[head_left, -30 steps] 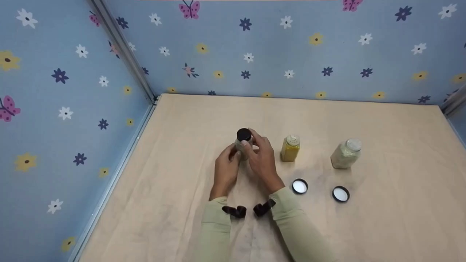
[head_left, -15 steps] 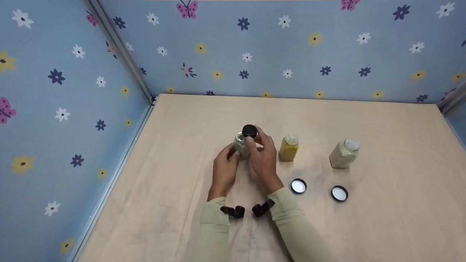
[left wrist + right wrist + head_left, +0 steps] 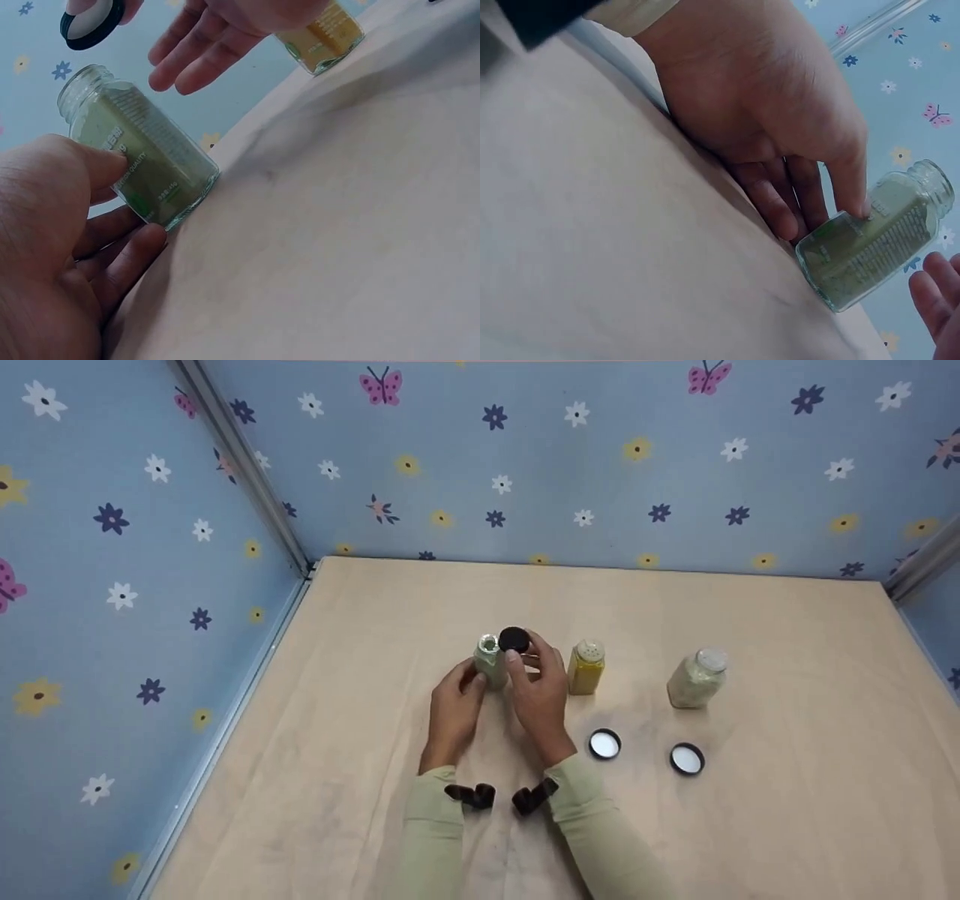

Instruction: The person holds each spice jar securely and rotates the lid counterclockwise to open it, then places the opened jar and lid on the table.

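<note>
My left hand (image 3: 454,712) grips a glass spice jar (image 3: 489,666) of green powder, thumb on one side and fingers on the other. The jar's neck is bare, with its threaded mouth (image 3: 84,81) uncovered, and its base is down at the table. Just right of that mouth, my right hand (image 3: 541,697) pinches a black screw lid (image 3: 514,640) between thumb and fingers. In the left wrist view the lid (image 3: 91,26) is clear of the jar, its pale inside partly showing. The right wrist view shows only the fingertips of my right hand (image 3: 939,300).
A yellow spice jar (image 3: 586,673) with a perforated top stands right of my right hand. Farther right is a larger jar (image 3: 694,682) with pale green contents. Two black lids, one (image 3: 604,744) nearer and another (image 3: 687,760), lie white inside up on the cloth-covered table (image 3: 810,697).
The black lid has come off the green powder jar and moved to its right in my right hand. My left hand still holds the jar, now slightly farther left.
</note>
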Demonstrator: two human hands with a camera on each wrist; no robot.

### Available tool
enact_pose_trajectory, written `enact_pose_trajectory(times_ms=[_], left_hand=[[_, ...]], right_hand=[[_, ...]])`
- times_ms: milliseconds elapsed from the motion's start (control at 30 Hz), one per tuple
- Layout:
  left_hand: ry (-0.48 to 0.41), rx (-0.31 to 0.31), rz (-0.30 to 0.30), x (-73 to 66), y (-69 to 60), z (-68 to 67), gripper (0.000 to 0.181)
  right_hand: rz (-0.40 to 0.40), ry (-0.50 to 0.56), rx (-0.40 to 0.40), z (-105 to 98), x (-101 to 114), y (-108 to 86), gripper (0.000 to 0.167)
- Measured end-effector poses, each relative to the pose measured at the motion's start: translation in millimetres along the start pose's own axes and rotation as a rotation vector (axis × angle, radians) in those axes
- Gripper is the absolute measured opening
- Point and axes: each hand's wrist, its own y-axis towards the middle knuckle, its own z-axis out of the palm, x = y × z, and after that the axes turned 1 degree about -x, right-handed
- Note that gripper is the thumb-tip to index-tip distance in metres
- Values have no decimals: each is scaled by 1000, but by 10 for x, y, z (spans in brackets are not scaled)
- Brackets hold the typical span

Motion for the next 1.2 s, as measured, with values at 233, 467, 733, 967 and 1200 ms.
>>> enact_pose_trajectory(times_ms=[233,467,733,967,1200], left_hand=[[-12,4,-23,33,-27,9,36],[-11,6,-30,30,-31,-28,37],[14,16,-34,9,-26,-7,39],[35,6,-44,15,-25,-22,39],[33,12,-85,-25,-15,53,41]], right_hand=[[43,18,-7,-110,277,-119,38],[72,31,-1,-75,16,-179,40],[95,25,14,-190,-6,-220,38],[106,40,43,-263,3,-291,37],[130,32,62,-364,14,-343,37]])
